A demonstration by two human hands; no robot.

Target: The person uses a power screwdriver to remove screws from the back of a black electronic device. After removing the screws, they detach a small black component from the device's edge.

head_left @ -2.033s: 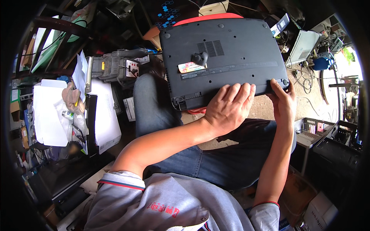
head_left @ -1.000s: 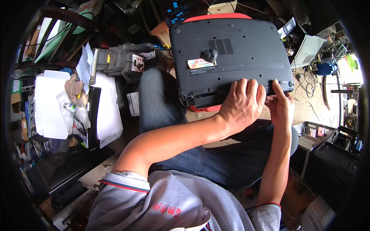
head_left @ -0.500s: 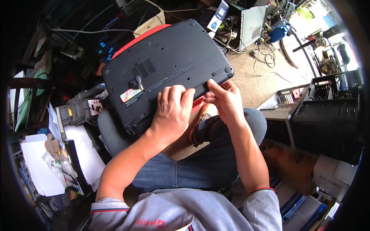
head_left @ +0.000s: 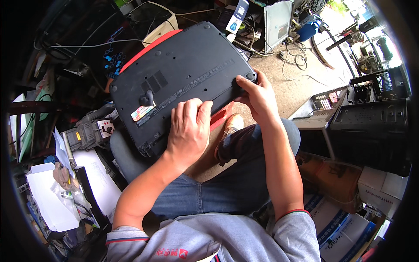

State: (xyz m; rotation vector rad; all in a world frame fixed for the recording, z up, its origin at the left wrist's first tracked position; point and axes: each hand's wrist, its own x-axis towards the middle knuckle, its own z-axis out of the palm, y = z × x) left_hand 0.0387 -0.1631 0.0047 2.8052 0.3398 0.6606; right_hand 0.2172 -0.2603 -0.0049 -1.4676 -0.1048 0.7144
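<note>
On the lap, both hands press a black upturned laptop (head_left: 183, 74).

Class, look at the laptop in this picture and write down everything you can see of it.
The laptop lies closed and upside down, tilted, on the person's knee over a red stool. Its underside is matt black plastic with vent slots, small screw holes, round feet at the corners and a coloured sticker. The left hand presses flat on its near edge; the right hand grips the near right corner.
</note>
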